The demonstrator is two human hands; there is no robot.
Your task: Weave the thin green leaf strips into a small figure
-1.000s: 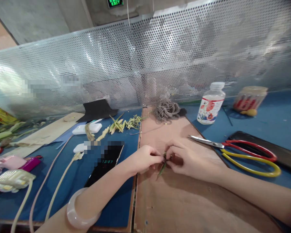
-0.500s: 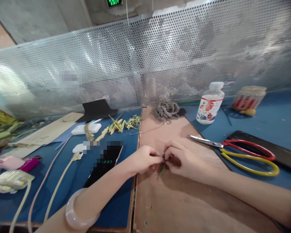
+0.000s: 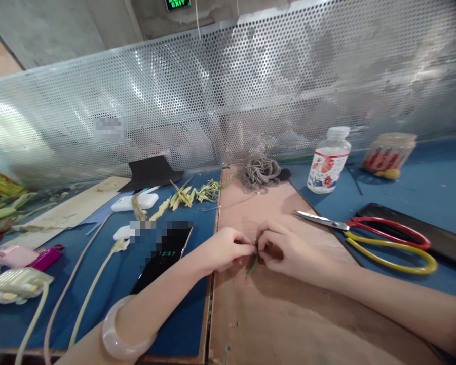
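Note:
My left hand (image 3: 230, 251) and my right hand (image 3: 285, 248) meet fingertip to fingertip over a wooden board (image 3: 289, 319). Both are closed in a pinch on one small green plant piece (image 3: 253, 265), whose thin leaf-like tip points down toward me. Its upper part is mostly hidden by my fingers. To the right of my right hand lie scissors (image 3: 340, 224) with one red and one yellow handle, their blades over the board's edge. A bundle of grey cord (image 3: 261, 173) rests at the board's far end.
On the left are a phone (image 3: 171, 253), white chargers with cables (image 3: 95, 274) and pale plant scraps (image 3: 186, 196). A labelled bottle (image 3: 329, 162), a jar (image 3: 389, 154) and a dark flat object (image 3: 448, 243) stand or lie right. A perforated metal screen (image 3: 182, 101) borders the back.
Almost nothing differs. Both hands keep their pinch on the green plant piece at the same spot, and the view has shifted very slightly.

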